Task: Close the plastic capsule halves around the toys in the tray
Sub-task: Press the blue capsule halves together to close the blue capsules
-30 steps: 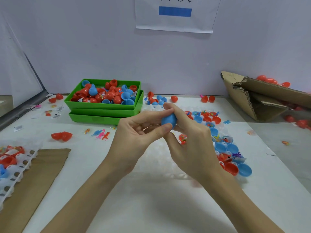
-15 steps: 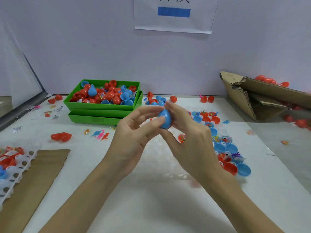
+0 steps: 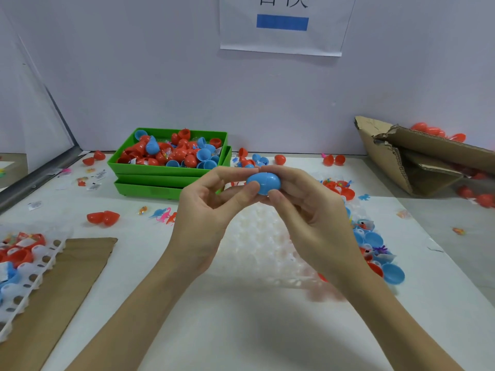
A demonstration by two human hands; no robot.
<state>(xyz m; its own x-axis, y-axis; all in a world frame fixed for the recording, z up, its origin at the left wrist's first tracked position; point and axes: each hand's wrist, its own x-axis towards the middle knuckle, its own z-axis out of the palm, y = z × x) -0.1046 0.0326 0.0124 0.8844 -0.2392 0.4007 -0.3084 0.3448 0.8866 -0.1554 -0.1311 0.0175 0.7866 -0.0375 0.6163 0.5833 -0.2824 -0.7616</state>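
Above the counter (image 3: pixel 241 330), both hands (image 3: pixel 209 210) (image 3: pixel 313 218) pinched the blue capsule (image 3: pixel 263 183), now turned sideways (its seam apparently closed), likely ready to set down.

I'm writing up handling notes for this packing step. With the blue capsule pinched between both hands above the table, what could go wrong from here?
1. The blue capsule is held only by the fingertips of the left hand and right hand; if squeezed unevenly, it could slip and drop onto the clear tray below.
2. A seam line shows across the capsule; whether it is fully snapped cannot be told, so it may pop open later.
3. A dropped capsule could roll among the loose blue halves beside the tray.
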